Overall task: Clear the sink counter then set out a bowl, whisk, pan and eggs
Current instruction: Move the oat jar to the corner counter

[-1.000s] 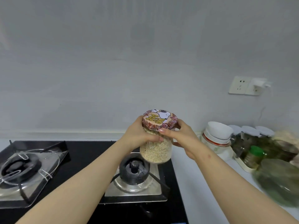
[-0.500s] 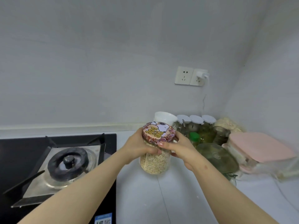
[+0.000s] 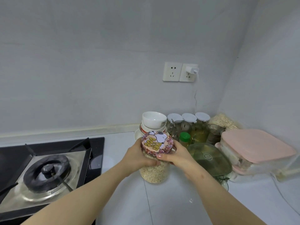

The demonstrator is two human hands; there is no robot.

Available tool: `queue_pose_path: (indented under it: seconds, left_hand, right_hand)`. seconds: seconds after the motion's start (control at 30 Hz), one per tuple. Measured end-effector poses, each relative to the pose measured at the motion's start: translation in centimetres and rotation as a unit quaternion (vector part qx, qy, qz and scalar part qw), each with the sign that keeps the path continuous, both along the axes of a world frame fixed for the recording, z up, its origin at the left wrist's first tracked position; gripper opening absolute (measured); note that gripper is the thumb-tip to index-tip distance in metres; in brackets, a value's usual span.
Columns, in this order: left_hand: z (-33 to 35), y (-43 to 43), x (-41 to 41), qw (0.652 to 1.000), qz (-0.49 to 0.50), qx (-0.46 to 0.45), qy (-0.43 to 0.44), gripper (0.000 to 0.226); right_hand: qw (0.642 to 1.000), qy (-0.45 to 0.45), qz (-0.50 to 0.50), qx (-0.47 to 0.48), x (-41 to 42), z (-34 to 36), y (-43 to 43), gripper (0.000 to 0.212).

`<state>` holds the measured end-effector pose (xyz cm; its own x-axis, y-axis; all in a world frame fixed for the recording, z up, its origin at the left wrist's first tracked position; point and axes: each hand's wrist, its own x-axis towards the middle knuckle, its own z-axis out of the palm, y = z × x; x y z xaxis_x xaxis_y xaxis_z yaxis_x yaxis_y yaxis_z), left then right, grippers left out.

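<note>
Gripping an oat jar [image 3: 153, 172] with both hands, the left hand [image 3: 138, 157] and right hand [image 3: 177, 155] curled round its neck under the patterned lid [image 3: 156, 142], the person is holding it low over the counter [image 3: 129, 200], just right of the gas hob [image 3: 47, 169]. Clearing seems to be under way. White bowls [image 3: 154, 121] are standing farther right of the hob, and no whisk, pan or eggs are showing.

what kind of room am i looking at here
Most likely a home kitchen counter: a gas burner sits at the left, stacked white bowls and lidded glass jars fill the corner, and the left hand and right hand hold a jar of oats.
</note>
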<state>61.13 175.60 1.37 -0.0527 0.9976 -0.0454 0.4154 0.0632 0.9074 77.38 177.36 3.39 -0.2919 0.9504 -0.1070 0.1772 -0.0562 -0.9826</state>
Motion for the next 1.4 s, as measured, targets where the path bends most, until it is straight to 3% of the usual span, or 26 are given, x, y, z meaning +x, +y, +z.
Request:
queue_pose_path:
  seconds: [0.27, 0.8, 1.07, 1.17, 1.4]
  left_hand:
    - [-1.3, 1.2, 1.3, 0.999, 0.015, 0.009, 0.03, 0.089]
    - [-1.7, 2.4, 1.8, 0.997, -0.006, 0.014, 0.074, 0.095]
    - [-1.9, 2.7, 1.0, 0.999, -0.039, -0.02, 0.025, 0.094]
    - [-2.0, 2.9, 1.0, 0.999, -0.035, -0.012, 0.036, 0.093]
    - [-2.8, 3.9, 2.4, 0.999, 0.007, 0.024, 0.046, 0.091]
  right_hand:
    - [1.0, -0.025, 0.007, 0.005, 1.0, -0.9, 1.6, 0.062]
    - [0.998, -0.033, -0.004, -0.045, 1.4, -1.5, 2.3, 0.07]
    - [0.994, 0.0, -0.036, -0.099, 1.1, -1.1, 2.7, 0.037]
    - [0.994, -0.027, -0.078, -0.073, 0.7, -1.4, 3.1, 0.035]
    - [0.972, -0.184, -0.134, 0.051, 0.1, -1.6, 4.5, 0.036]
